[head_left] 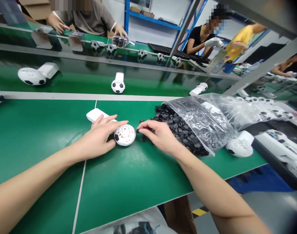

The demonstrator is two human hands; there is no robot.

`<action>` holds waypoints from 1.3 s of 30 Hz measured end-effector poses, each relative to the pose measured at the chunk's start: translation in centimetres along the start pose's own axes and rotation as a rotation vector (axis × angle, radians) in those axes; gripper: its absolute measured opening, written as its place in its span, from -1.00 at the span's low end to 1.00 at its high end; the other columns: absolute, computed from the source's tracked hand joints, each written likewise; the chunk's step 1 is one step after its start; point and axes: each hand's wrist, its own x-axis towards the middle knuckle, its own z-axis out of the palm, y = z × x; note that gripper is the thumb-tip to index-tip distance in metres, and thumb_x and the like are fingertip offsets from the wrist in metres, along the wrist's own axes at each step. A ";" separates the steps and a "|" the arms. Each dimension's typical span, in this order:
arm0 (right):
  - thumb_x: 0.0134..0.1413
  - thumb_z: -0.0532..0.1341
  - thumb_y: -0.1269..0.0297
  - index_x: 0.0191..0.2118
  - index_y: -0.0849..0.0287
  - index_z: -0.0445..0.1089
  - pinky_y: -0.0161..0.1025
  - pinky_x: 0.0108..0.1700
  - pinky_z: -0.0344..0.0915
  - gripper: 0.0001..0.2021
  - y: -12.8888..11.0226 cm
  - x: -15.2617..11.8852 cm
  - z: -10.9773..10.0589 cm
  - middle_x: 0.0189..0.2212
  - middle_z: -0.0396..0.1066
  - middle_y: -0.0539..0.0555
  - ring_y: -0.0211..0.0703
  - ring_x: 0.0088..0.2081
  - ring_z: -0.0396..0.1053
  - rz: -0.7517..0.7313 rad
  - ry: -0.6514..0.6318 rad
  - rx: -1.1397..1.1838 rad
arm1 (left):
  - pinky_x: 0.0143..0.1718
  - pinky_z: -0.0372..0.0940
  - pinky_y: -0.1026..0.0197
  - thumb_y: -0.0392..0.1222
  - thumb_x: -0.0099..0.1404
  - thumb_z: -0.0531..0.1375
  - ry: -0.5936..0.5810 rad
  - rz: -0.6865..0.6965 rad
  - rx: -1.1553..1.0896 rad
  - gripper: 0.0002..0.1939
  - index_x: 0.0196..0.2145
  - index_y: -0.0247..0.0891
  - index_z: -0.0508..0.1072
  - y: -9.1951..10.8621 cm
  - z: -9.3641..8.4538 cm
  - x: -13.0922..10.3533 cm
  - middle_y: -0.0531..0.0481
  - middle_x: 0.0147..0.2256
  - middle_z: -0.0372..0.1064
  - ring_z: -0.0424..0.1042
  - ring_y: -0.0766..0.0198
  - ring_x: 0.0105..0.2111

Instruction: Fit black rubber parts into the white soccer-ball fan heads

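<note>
A white soccer-ball-patterned piece (pixel 125 135) with a white handle lies on the green table (pixel 128 182), one black patch showing on its left side. My left hand (pixel 99 138) rests over the handle, its thumb and fingers spread around the left side of the ball part. Just right of the ball, my right hand (pixel 160 135) pinches a small black piece between thumb and forefinger. Behind that hand, many black pieces (pixel 180 126) spill from a clear plastic bag (pixel 207 120).
Similar ball pieces lie on the belt (pixel 143 86) beyond the table edge. Another ball piece (pixel 239 146) sits right of the bag, beside a black tray (pixel 277 162) of white parts. Several people work across the line.
</note>
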 end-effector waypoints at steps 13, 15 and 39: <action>0.09 0.17 0.41 -0.35 0.14 0.40 -0.27 -0.21 0.29 -0.92 -2.0 -1.1 1.4 -0.38 0.38 0.01 -0.24 -0.29 0.32 -0.141 0.005 0.195 | 0.19 -0.35 -0.17 0.31 0.04 0.11 0.064 -0.030 -0.013 -0.22 0.14 -0.10 0.13 0.5 0.7 0.0 -0.06 0.13 0.15 -0.14 0.01 0.22; 0.06 0.19 0.41 -0.37 0.15 0.40 -0.28 -0.27 0.28 -0.94 -2.1 -1.2 2.0 -0.42 0.37 0.00 -0.26 -0.36 0.30 -0.092 0.017 0.229 | 0.19 -0.36 -0.17 0.33 0.05 0.08 0.091 -0.045 -0.024 -0.24 0.13 -0.11 0.16 0.8 0.8 0.0 -0.05 0.10 0.19 -0.12 0.01 0.21; -0.05 0.25 0.31 -0.11 0.16 0.23 -0.28 -0.30 0.29 -0.66 -1.8 -0.8 3.0 -0.10 0.32 0.10 -0.14 -0.09 0.29 0.172 0.010 0.349 | 0.16 -0.14 -0.17 0.17 0.12 0.11 0.179 -0.035 -0.119 -0.39 0.06 -0.20 0.26 0.9 1.0 -0.3 -0.12 0.03 0.25 0.05 -0.02 0.13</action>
